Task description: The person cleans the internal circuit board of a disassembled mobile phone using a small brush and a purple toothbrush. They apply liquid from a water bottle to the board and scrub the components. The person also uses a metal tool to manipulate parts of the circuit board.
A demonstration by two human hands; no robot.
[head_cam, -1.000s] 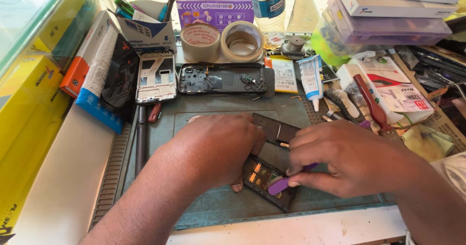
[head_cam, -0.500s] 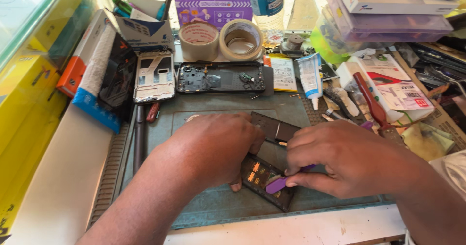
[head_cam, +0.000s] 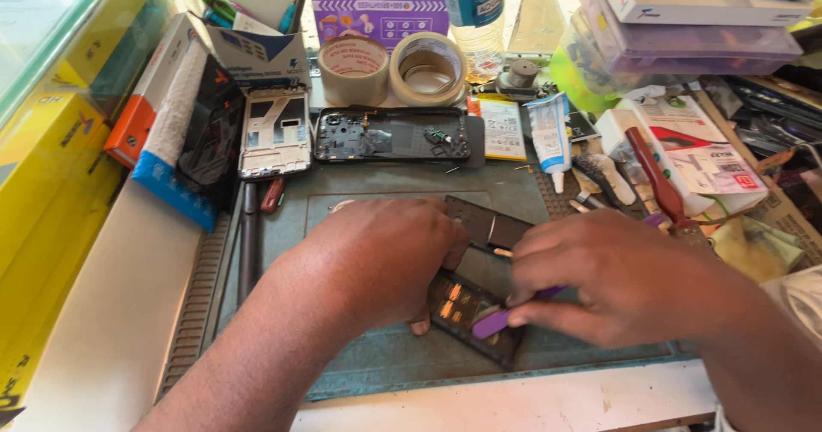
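Observation:
A dark opened phone body (head_cam: 479,269) lies on the green work mat (head_cam: 385,192), its orange and copper insides showing near the front end. My left hand (head_cam: 377,261) presses down on its left side, fingers curled over it. In my right hand (head_cam: 616,274) is a flat purple pry tool (head_cam: 497,319), its tip against the phone's near end. Both hands hide most of the phone's middle.
Behind the mat lie a black phone frame (head_cam: 390,135), a white phone frame (head_cam: 276,132), two tape rolls (head_cam: 394,68), a glue tube (head_cam: 548,137) and a red-handled tool (head_cam: 655,175). Yellow boxes (head_cam: 51,184) line the left; stacked boxes (head_cam: 693,17) sit back right.
Both hands stay on the phone. My right hand and the purple tool have shifted very slightly along its near end.

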